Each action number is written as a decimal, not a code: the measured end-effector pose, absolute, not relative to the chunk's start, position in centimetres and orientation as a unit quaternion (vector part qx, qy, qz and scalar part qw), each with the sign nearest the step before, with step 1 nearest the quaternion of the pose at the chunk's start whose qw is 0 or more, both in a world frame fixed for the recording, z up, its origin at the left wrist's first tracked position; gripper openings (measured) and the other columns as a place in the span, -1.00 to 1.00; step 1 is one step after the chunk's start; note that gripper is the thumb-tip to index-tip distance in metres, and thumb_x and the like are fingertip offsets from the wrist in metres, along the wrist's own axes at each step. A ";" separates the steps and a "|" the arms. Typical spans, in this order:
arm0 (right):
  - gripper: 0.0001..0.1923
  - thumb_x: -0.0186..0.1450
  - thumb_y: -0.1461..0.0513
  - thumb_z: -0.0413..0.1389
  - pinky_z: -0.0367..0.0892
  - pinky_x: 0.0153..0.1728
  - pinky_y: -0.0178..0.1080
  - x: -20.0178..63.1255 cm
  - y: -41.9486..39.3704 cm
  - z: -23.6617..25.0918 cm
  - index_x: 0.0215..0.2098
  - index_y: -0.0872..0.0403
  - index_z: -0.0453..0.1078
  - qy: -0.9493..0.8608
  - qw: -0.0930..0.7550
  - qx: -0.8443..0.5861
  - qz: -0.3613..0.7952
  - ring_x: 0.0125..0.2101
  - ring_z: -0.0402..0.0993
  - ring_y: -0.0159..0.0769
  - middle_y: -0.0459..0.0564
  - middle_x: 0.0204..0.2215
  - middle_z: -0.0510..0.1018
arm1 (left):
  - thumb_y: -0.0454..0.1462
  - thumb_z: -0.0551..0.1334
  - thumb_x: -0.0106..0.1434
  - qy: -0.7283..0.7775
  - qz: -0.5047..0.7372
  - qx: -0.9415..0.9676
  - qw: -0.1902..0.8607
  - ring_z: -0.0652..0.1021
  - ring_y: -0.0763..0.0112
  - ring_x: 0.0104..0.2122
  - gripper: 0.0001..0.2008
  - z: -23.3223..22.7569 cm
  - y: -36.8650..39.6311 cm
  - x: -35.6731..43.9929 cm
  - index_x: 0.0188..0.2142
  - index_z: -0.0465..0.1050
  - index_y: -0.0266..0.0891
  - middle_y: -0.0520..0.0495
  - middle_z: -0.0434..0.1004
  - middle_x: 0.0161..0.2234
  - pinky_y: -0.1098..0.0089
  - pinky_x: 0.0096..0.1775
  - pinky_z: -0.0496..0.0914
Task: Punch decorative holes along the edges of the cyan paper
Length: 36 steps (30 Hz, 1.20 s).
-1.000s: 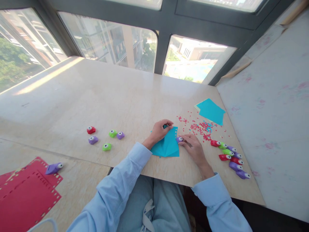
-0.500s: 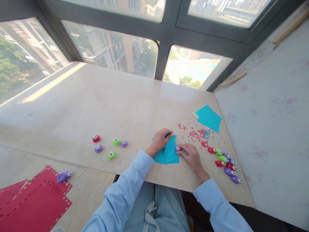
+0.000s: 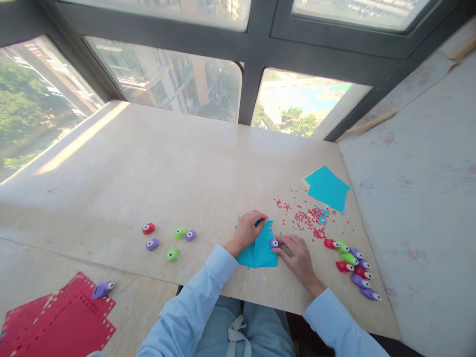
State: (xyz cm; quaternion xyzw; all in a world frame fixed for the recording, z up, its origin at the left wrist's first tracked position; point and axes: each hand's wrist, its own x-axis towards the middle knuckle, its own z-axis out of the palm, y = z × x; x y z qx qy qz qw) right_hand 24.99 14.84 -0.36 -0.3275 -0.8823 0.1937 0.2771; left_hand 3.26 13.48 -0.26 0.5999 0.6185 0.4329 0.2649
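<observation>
Plainly, the broad marbled table [image 3: 156, 168] carries everything, smooth and pale. At its seven o'clock corner lie red sheets [image 3: 59, 322] with punched, perforated edges; at two o'clock lie spare teal squares [image 3: 327, 187]. The folded teal paper [image 3: 260, 248] sits at six o'clock, thin and creased. The left hand [image 3: 248, 230] curls over its far edge, fingers pinching the fold. The right hand [image 3: 297, 255] is closed around a small purple punch [image 3: 274, 243] seated on the paper's right edge. Judging by that, a punching stroke is in hand; the next move likely calls for a firm press, then sliding along the edge. Glossy plastic punches [image 3: 353, 265] cluster at four o'clock, red confetti [image 3: 308, 218] beyond.
</observation>
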 end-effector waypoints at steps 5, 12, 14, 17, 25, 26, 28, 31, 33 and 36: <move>-0.65 0.35 0.00 0.15 0.26 -0.18 -0.10 25.0 14.9 -0.4 -0.02 0.01 0.47 -0.883 0.271 -0.332 0.191 -0.22 0.44 -0.15 0.03 -0.23 0.53 | -0.32 0.22 0.31 0.615 0.437 0.600 0.265 0.55 0.36 -0.25 -0.90 -0.2 13.6 3.4 -0.26 0.54 -0.18 -0.04 0.60 -0.29 0.33 -0.16 0.41; -0.63 0.32 0.00 0.20 0.29 -0.17 -0.09 25.1 15.2 -0.4 0.01 -0.01 0.45 -0.879 0.281 -0.323 0.208 -0.21 0.43 -0.15 0.02 -0.22 0.52 | -0.32 0.23 0.30 0.624 0.426 0.603 0.256 0.56 0.34 -0.24 -0.90 -0.1 13.7 3.5 -0.25 0.54 -0.17 -0.04 0.60 -0.29 0.31 -0.16 0.42; -0.56 0.28 -0.03 0.22 0.31 -0.14 -0.08 25.1 15.2 -0.3 0.04 -0.01 0.42 -0.870 0.288 -0.329 0.226 -0.18 0.42 -0.13 0.04 -0.20 0.51 | -0.30 0.24 0.29 0.624 0.430 0.601 0.253 0.56 0.33 -0.24 -0.92 -0.2 13.8 3.5 -0.25 0.54 -0.17 -0.05 0.60 -0.29 0.29 -0.15 0.43; -0.57 0.31 0.00 0.20 0.35 -0.15 -0.09 25.1 15.2 0.0 0.06 0.01 0.39 -0.847 0.300 -0.345 0.271 -0.20 0.41 -0.14 0.06 -0.19 0.48 | -0.25 0.24 0.30 0.615 0.455 0.599 0.238 0.56 0.33 -0.24 -0.90 -0.3 13.8 3.4 -0.23 0.53 -0.19 -0.07 0.60 -0.29 0.28 -0.15 0.45; -0.72 0.39 0.05 0.11 0.35 -0.26 -0.16 24.7 15.3 0.3 -0.05 0.04 0.40 -0.818 0.312 -0.371 0.311 -0.33 0.38 -0.22 0.00 -0.34 0.45 | -0.27 0.14 0.35 0.588 0.453 0.666 0.072 0.54 0.29 -0.13 -0.85 3.2 12.7 3.1 -0.20 0.50 -0.18 -0.14 0.57 -0.18 0.20 -0.06 0.42; -0.72 0.39 0.04 0.10 0.35 -0.26 -0.16 24.7 15.4 0.2 -0.06 0.04 0.41 -0.815 0.313 -0.373 0.315 -0.33 0.38 -0.22 0.00 -0.34 0.45 | -0.26 0.15 0.35 0.593 0.425 0.680 0.071 0.53 0.27 -0.10 -0.84 3.5 12.4 3.2 -0.17 0.50 -0.17 -0.15 0.57 -0.16 0.18 -0.04 0.41; -0.71 0.40 0.03 0.09 0.35 -0.26 -0.16 24.7 15.5 0.0 -0.08 0.05 0.42 -0.809 0.316 -0.377 0.320 -0.33 0.39 -0.22 0.01 -0.34 0.46 | -0.24 0.17 0.33 0.601 0.361 0.709 0.077 0.50 0.18 0.02 -0.80 3.6 11.4 3.3 -0.09 0.49 -0.18 -0.19 0.54 -0.05 0.10 0.02 0.38; -0.68 0.40 0.01 0.06 0.36 -0.26 -0.16 24.6 15.6 -0.1 -0.10 0.07 0.43 -0.805 0.322 -0.382 0.319 -0.35 0.39 -0.22 0.02 -0.35 0.48 | -0.23 0.17 0.33 0.597 0.279 0.747 0.086 0.32 0.04 0.23 -0.67 2.1 9.9 3.6 0.06 0.42 -0.24 -0.28 0.40 0.16 0.01 0.15 0.30; -0.67 0.40 0.00 0.05 0.36 -0.25 -0.15 24.5 15.6 0.1 -0.11 0.08 0.45 -0.808 0.323 -0.381 0.313 -0.36 0.40 -0.23 0.02 -0.36 0.48 | -0.21 0.11 0.37 0.594 0.250 0.759 0.090 0.23 0.05 0.29 -0.63 0.9 9.0 3.8 0.13 0.38 -0.25 -0.27 0.32 0.23 0.00 0.22 0.21; -0.65 0.40 -0.01 0.05 0.35 -0.23 -0.13 24.4 15.5 0.5 -0.13 0.07 0.47 -0.818 0.313 -0.372 0.307 -0.36 0.40 -0.22 0.03 -0.36 0.50 | -0.18 0.07 0.40 0.602 0.237 0.757 0.089 0.20 0.07 0.31 -0.60 -0.2 8.5 4.0 0.17 0.35 -0.23 -0.28 0.28 0.26 -0.03 0.27 0.13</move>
